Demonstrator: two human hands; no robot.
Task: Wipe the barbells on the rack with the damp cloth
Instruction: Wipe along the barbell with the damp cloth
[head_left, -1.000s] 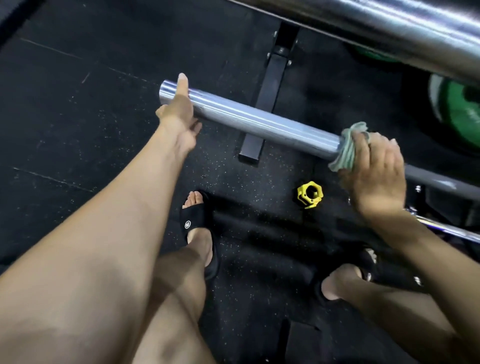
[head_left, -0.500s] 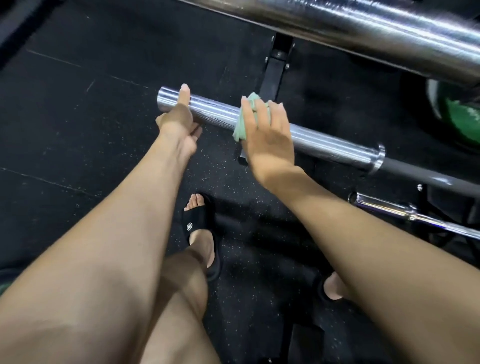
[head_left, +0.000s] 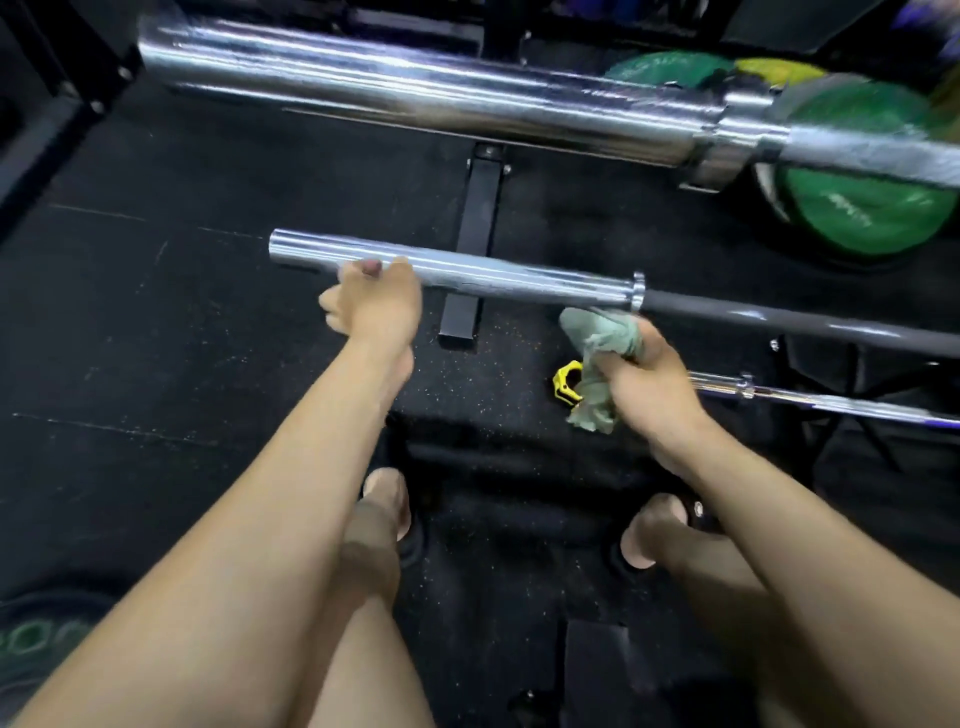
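Barbells: three (head_left: 395, 88), (head_left: 519, 273), (head_left: 831, 402)
Cloths: one (head_left: 597, 343)
Hands: two (head_left: 371, 306), (head_left: 644, 379)
Yellow collars: one (head_left: 563, 384)
Green plates: two visible (head_left: 862, 208), (head_left: 665, 67)

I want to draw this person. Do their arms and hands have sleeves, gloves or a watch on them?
No. Both forearms are bare, with no sleeves in view. The left hand and the right hand wear no gloves, and no watch, ring or bracelet shows.

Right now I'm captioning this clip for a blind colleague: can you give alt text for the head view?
A person's right hand grips a green cloth just below the middle barbell, while the left hand touches its chrome sleeve. A thicker barbell sits above, green plates behind, a yellow collar on the black floor.
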